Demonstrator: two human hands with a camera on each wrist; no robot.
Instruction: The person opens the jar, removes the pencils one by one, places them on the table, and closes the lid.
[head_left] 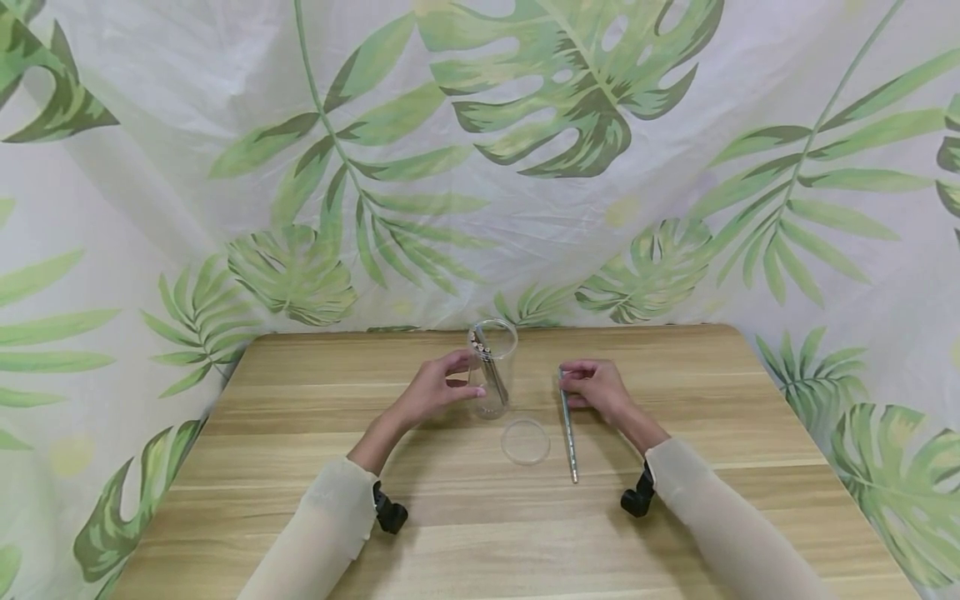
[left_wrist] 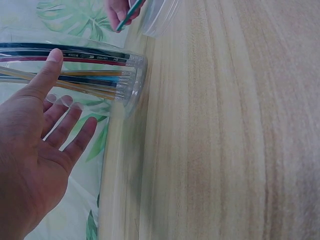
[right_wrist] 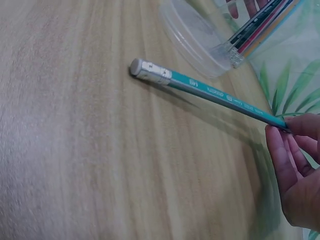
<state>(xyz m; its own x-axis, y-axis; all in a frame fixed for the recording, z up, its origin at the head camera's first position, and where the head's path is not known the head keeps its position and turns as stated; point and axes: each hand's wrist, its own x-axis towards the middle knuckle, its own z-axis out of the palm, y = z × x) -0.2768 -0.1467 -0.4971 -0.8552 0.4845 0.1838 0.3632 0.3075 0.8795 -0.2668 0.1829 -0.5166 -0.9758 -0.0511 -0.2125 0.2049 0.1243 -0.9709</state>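
Note:
A clear plastic cup (head_left: 491,410) stands upright towards the back of the table, with several pencils (head_left: 492,373) leaning inside. My left hand (head_left: 437,388) holds the cup from its left side, thumb across the front and fingers round the back. In the left wrist view, the pencils' eraser ends rest at the cup's bottom (left_wrist: 140,82). To the right, my right hand (head_left: 596,389) pinches a teal pencil (right_wrist: 215,93) near its far end. That pencil's silver ferrule and grey eraser (right_wrist: 150,71) point back towards me.
A round clear plastic lid (head_left: 504,443) lies on the wooden table (head_left: 480,533) between the cup and the teal pencil, just in front of the cup. Behind the table's back edge hangs a leaf-patterned cloth (head_left: 405,167). Each wrist wears a black camera (head_left: 390,512).

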